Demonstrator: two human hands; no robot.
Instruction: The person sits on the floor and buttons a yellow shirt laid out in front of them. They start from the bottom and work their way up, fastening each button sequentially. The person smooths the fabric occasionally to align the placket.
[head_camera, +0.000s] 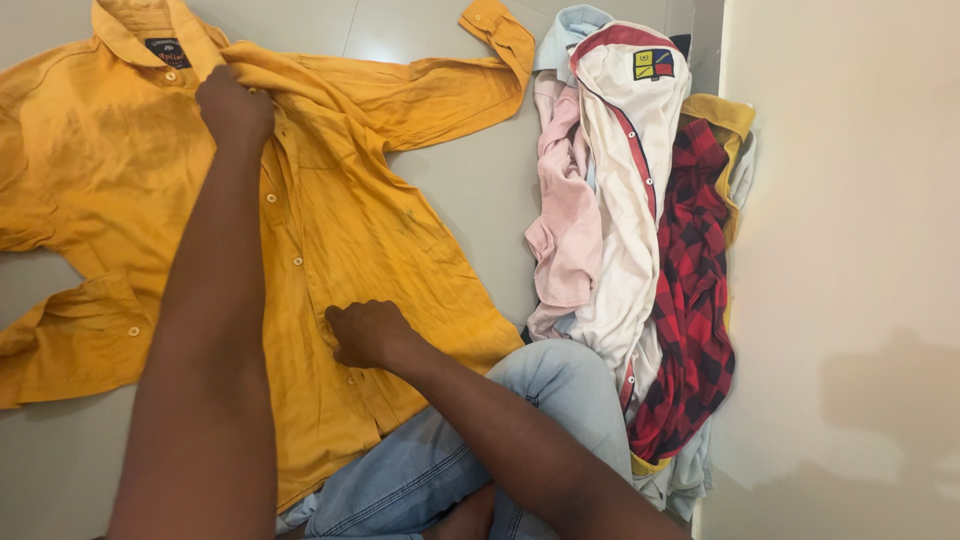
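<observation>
A mustard-yellow buttoned shirt (340, 220) lies spread on the grey tiled floor, collar at the top left and sleeves stretched to both sides. My left hand (233, 105) is closed on the shirt's front edge just below the collar. Lower down, my right hand (368, 333) pinches the same button strip near the hem. Both arms reach out over the shirt from the bottom of the view.
A heap of clothes (640, 230) lies to the right: a pink garment, a white shirt with red trim, a red and black checked shirt. Beyond it stands a cream wall (850, 250). My knee in light blue jeans (470, 450) rests at the shirt's lower edge.
</observation>
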